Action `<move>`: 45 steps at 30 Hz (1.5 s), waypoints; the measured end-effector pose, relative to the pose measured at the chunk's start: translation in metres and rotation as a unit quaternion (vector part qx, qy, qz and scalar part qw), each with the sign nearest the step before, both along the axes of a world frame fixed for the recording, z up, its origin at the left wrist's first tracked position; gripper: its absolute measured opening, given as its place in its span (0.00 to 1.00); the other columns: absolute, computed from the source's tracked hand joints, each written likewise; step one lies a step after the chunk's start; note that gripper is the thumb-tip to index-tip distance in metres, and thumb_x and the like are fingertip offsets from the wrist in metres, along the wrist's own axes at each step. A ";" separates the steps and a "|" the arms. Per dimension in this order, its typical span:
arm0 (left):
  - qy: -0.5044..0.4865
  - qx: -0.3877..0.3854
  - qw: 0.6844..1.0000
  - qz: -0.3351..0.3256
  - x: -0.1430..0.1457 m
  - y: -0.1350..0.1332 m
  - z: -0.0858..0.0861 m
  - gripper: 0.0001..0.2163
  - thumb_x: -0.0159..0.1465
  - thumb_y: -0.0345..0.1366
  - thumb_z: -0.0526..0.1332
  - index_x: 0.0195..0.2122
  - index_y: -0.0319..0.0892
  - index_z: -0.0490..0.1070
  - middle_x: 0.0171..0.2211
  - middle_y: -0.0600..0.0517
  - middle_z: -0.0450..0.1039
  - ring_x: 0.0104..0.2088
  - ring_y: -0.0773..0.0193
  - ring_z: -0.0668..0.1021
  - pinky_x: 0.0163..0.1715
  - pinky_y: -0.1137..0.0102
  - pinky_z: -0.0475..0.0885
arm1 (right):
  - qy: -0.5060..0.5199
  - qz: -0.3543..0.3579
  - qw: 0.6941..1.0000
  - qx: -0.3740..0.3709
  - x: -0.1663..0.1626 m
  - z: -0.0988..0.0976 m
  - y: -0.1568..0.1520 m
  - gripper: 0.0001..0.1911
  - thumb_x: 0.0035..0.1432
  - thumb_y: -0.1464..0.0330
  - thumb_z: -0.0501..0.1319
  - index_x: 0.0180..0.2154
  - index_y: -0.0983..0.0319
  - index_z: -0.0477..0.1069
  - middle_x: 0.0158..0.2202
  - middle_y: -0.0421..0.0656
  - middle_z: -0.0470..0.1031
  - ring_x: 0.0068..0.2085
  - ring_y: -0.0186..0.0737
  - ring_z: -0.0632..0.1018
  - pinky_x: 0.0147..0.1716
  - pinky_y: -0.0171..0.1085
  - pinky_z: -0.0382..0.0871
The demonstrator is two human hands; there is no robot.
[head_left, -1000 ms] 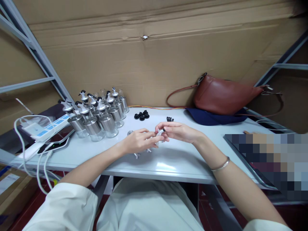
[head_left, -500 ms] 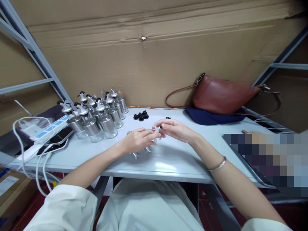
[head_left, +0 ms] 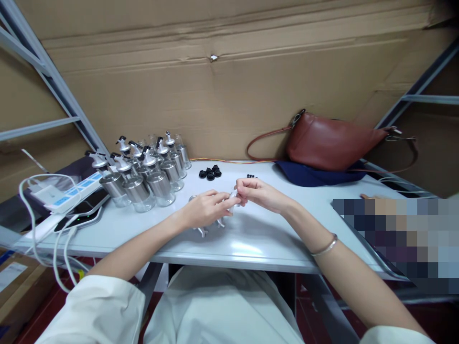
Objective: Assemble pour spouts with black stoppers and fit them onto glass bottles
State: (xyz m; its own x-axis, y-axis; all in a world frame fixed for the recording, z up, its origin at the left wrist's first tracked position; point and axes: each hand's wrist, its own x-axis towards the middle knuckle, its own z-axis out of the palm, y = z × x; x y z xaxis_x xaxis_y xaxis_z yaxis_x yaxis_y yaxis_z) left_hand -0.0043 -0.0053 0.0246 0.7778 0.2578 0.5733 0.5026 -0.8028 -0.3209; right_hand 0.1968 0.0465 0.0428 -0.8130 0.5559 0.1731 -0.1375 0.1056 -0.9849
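Note:
Over the front middle of the table, my left hand [head_left: 208, 209] pinches a small pale plastic pourer spout [head_left: 233, 195] between thumb and fingers. My right hand [head_left: 260, 193] meets it from the other side, its thumb and fingertips closed around the spout's upper end and covering it. Whether a small black part is inside that pinch is hidden. Beneath my left hand lie several more silvery pourer spouts [head_left: 220, 222], partly hidden by the hand. Several black stoppers [head_left: 210, 173] sit farther back, and a few tiny black pieces [head_left: 251, 176] lie just behind my right hand.
At the left stand several glass bottles with steel bands [head_left: 138, 193], many with pourer tops. A white power strip [head_left: 77, 191] with cables is beside them. A brown bag [head_left: 326, 141] rests on dark blue cloth [head_left: 315, 174] at the back right. Another person's fingers show at the right edge.
My right fingertips have closed farther over the spout's end. A black bit visible there before is now covered. My left hand has hardly moved.

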 end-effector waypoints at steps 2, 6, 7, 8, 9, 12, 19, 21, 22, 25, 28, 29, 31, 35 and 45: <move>0.011 -0.014 1.000 0.003 -0.001 0.000 -0.001 0.14 0.70 0.36 0.44 0.53 0.37 0.58 0.36 0.47 0.75 0.33 0.65 0.77 0.34 0.70 0.72 | -0.012 -0.001 1.000 0.026 0.001 0.000 0.001 0.19 0.56 0.56 0.63 0.24 0.62 0.63 0.21 0.36 0.68 0.26 0.31 0.68 0.31 0.34 0.59; 0.022 -0.033 0.999 0.015 -0.002 0.000 -0.002 0.14 0.71 0.37 0.43 0.53 0.37 0.58 0.37 0.46 0.74 0.34 0.64 0.77 0.35 0.69 0.72 | -0.043 -0.021 0.996 0.075 0.002 0.003 0.001 0.20 0.57 0.55 0.61 0.22 0.62 0.63 0.21 0.37 0.67 0.27 0.32 0.68 0.32 0.35 0.58; 0.023 -0.035 0.999 0.017 -0.002 0.000 -0.002 0.14 0.71 0.37 0.43 0.53 0.37 0.58 0.37 0.46 0.74 0.34 0.64 0.77 0.35 0.69 0.72 | -0.047 -0.028 0.995 0.083 0.002 0.003 0.001 0.20 0.57 0.55 0.61 0.22 0.62 0.63 0.21 0.37 0.67 0.28 0.32 0.68 0.32 0.35 0.58; 0.023 -0.037 0.999 0.019 -0.002 0.000 -0.002 0.15 0.71 0.37 0.42 0.53 0.37 0.58 0.37 0.46 0.74 0.34 0.63 0.77 0.35 0.69 0.71 | -0.049 -0.035 0.994 0.086 0.002 0.003 0.001 0.20 0.57 0.55 0.60 0.22 0.62 0.63 0.21 0.37 0.67 0.28 0.32 0.67 0.32 0.35 0.57; 0.023 -0.039 0.999 0.021 -0.002 0.000 -0.002 0.14 0.71 0.37 0.42 0.53 0.37 0.58 0.37 0.46 0.74 0.34 0.63 0.77 0.35 0.69 0.71 | -0.050 -0.041 0.994 0.088 0.002 0.003 0.000 0.20 0.57 0.55 0.60 0.21 0.62 0.62 0.20 0.37 0.66 0.27 0.33 0.67 0.31 0.35 0.57; 0.027 -0.043 0.998 0.027 -0.001 0.000 -0.002 0.14 0.71 0.37 0.42 0.52 0.37 0.58 0.37 0.46 0.74 0.33 0.64 0.77 0.35 0.70 0.71 | -0.052 -0.046 0.994 0.086 0.001 0.003 0.001 0.21 0.57 0.55 0.59 0.20 0.61 0.61 0.18 0.36 0.64 0.25 0.32 0.65 0.30 0.35 0.55; 0.023 -0.039 0.999 0.019 -0.001 0.000 -0.002 0.14 0.71 0.36 0.42 0.51 0.37 0.58 0.37 0.46 0.74 0.33 0.64 0.77 0.34 0.70 0.71 | -0.057 -0.053 0.992 0.099 0.001 0.004 -0.001 0.23 0.57 0.53 0.59 0.19 0.61 0.59 0.16 0.35 0.62 0.22 0.31 0.63 0.29 0.35 0.55; 0.015 -0.034 0.999 0.017 -0.001 -0.001 0.000 0.13 0.71 0.36 0.42 0.51 0.37 0.58 0.37 0.46 0.74 0.33 0.63 0.77 0.34 0.70 0.71 | -0.066 -0.053 0.989 0.118 0.000 0.004 -0.003 0.24 0.57 0.51 0.57 0.19 0.61 0.60 0.16 0.35 0.62 0.22 0.31 0.63 0.28 0.35 0.56; 0.008 -0.032 0.999 0.016 -0.001 -0.001 0.001 0.13 0.71 0.36 0.43 0.51 0.37 0.58 0.37 0.46 0.74 0.33 0.63 0.76 0.34 0.70 0.71 | -0.067 -0.052 0.988 0.130 0.000 0.005 -0.003 0.25 0.58 0.50 0.56 0.19 0.61 0.61 0.16 0.35 0.62 0.22 0.31 0.63 0.28 0.36 0.56; -0.008 -0.028 0.999 0.014 -0.002 -0.001 0.003 0.13 0.70 0.36 0.44 0.51 0.36 0.59 0.37 0.44 0.74 0.35 0.63 0.76 0.35 0.70 0.70 | -0.058 -0.052 0.986 0.145 -0.003 0.003 -0.004 0.26 0.57 0.47 0.54 0.20 0.61 0.61 0.16 0.35 0.62 0.22 0.31 0.63 0.28 0.35 0.57; 0.004 -0.029 1.000 0.009 -0.003 0.001 0.001 0.14 0.70 0.37 0.46 0.50 0.35 0.61 0.36 0.45 0.74 0.34 0.63 0.76 0.35 0.69 0.70 | -0.067 -0.049 0.989 0.120 -0.005 0.002 -0.005 0.24 0.50 0.47 0.61 0.25 0.61 0.62 0.17 0.34 0.63 0.21 0.30 0.63 0.24 0.34 0.56; 0.011 -0.029 0.999 0.008 -0.004 0.002 0.000 0.14 0.70 0.38 0.47 0.50 0.35 0.61 0.36 0.45 0.74 0.33 0.63 0.76 0.35 0.69 0.70 | -0.076 -0.047 0.990 0.113 -0.006 0.002 -0.005 0.24 0.48 0.47 0.63 0.26 0.61 0.63 0.17 0.33 0.63 0.20 0.29 0.62 0.22 0.33 0.55; 0.018 -0.025 1.000 0.007 -0.005 0.004 -0.002 0.14 0.69 0.39 0.48 0.48 0.35 0.63 0.35 0.46 0.75 0.32 0.63 0.76 0.34 0.68 0.70 | -0.093 -0.046 0.988 0.111 -0.006 0.003 -0.006 0.23 0.47 0.48 0.65 0.27 0.61 0.64 0.17 0.33 0.63 0.20 0.29 0.62 0.21 0.32 0.54; 0.008 -0.051 0.999 0.004 -0.006 0.005 -0.003 0.14 0.69 0.41 0.49 0.48 0.36 0.64 0.35 0.46 0.76 0.34 0.63 0.77 0.36 0.68 0.70 | -0.090 -0.047 0.986 0.133 -0.006 0.003 -0.007 0.21 0.53 0.50 0.61 0.26 0.62 0.63 0.18 0.35 0.65 0.23 0.30 0.65 0.25 0.33 0.58; -0.065 -0.200 0.977 0.030 -0.013 0.007 -0.003 0.16 0.65 0.49 0.53 0.42 0.39 0.63 0.31 0.51 0.73 0.32 0.64 0.76 0.36 0.68 0.70 | -0.100 -0.095 0.975 0.176 -0.006 -0.004 -0.003 0.17 0.55 0.54 0.61 0.31 0.63 0.68 0.21 0.38 0.69 0.25 0.33 0.68 0.27 0.34 0.59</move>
